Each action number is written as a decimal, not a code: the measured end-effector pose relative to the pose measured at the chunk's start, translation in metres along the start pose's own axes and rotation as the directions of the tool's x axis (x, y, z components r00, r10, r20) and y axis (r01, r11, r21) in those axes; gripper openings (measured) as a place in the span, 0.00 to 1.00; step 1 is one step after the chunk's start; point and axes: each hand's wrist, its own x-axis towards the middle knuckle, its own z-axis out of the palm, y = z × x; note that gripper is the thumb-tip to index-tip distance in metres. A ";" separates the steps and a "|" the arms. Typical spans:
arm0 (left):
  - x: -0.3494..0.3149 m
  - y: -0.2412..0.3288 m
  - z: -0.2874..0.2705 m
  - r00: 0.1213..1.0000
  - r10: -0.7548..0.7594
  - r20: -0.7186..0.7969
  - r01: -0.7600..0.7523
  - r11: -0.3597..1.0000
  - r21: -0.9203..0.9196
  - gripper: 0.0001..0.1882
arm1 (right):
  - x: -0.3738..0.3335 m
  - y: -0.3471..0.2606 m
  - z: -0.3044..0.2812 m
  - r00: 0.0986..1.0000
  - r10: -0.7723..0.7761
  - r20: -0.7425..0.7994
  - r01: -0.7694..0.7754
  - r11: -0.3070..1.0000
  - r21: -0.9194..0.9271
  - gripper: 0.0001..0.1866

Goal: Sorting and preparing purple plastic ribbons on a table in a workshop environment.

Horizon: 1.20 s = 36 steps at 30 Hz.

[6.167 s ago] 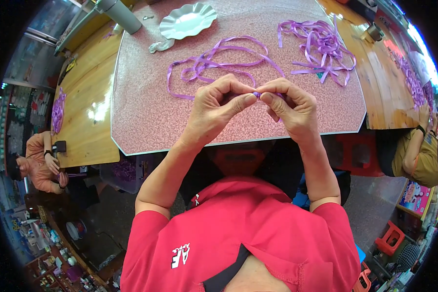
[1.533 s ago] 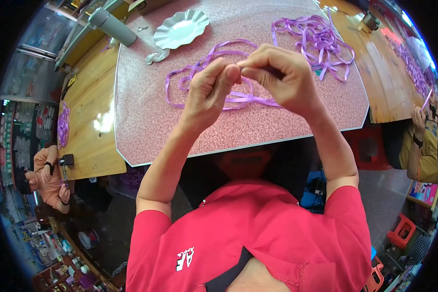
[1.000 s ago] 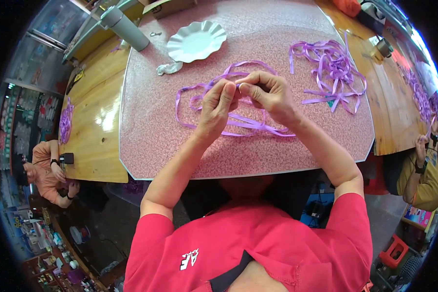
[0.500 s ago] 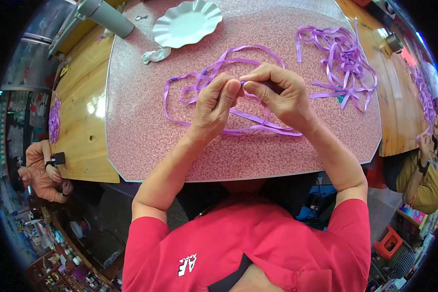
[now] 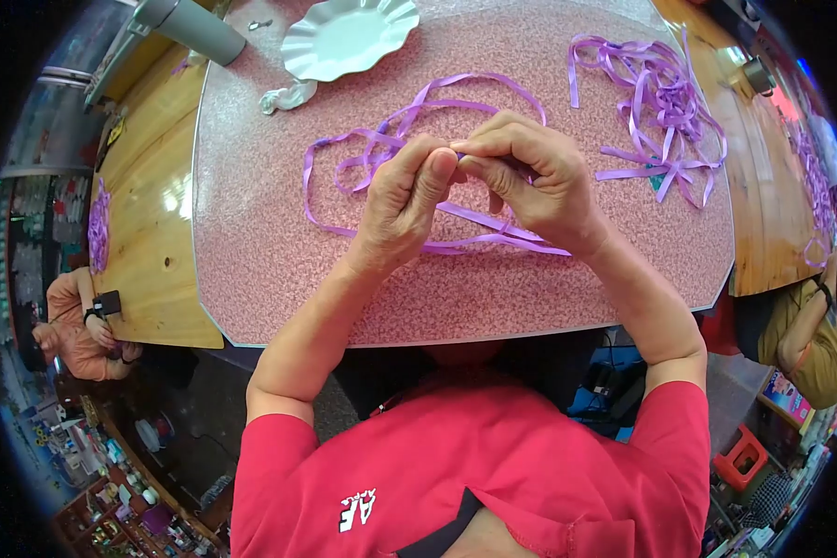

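Above the pink speckled table, my left hand (image 5: 406,197) and my right hand (image 5: 532,177) meet thumb to thumb, both closed in a pinch. Between the fingertips shows a small purple bit of ribbon; most of it is hidden by the fingers. Loops of the purple ribbon (image 5: 312,191) spread on the table behind and under both hands, with small darker purple spots along it. A tangled heap of similar purple ribbon (image 5: 665,112) lies at the far right of the table, with a bit of green beneath it.
On the pink table (image 5: 279,288), a white scalloped plate (image 5: 349,39) stands at the far left beside a crumpled white wrapper (image 5: 288,97). A grey tumbler (image 5: 191,30) lies close by. Wooden tables flank both sides, with purple ribbon bundles (image 5: 99,228) and a person seated at each.
My hands stay pinched together at nearly the same place, the right fingers shifting slightly. The table and its things sit a little differently in the view. The person at right has moved an arm.
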 end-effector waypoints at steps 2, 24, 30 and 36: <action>-0.002 0.002 -0.001 0.997 -0.073 0.024 0.075 0.990 -0.123 0.15 | 0.000 -0.002 0.001 0.998 0.063 -0.001 -0.063 0.998 0.026 0.07; -0.043 0.074 -0.088 0.950 -0.264 -0.168 0.299 0.924 0.237 0.10 | 0.013 0.052 -0.044 0.989 0.100 -0.107 -0.146 0.747 -0.649 0.14; -0.063 0.077 -0.110 0.923 -0.322 -0.210 0.375 0.872 0.315 0.12 | 0.003 0.041 -0.023 0.978 0.046 0.204 0.129 0.637 -0.760 0.14; -0.061 0.074 -0.107 0.903 -0.308 -0.298 0.380 0.898 0.222 0.11 | 0.009 0.039 -0.035 0.967 0.010 0.254 0.192 0.629 -0.753 0.10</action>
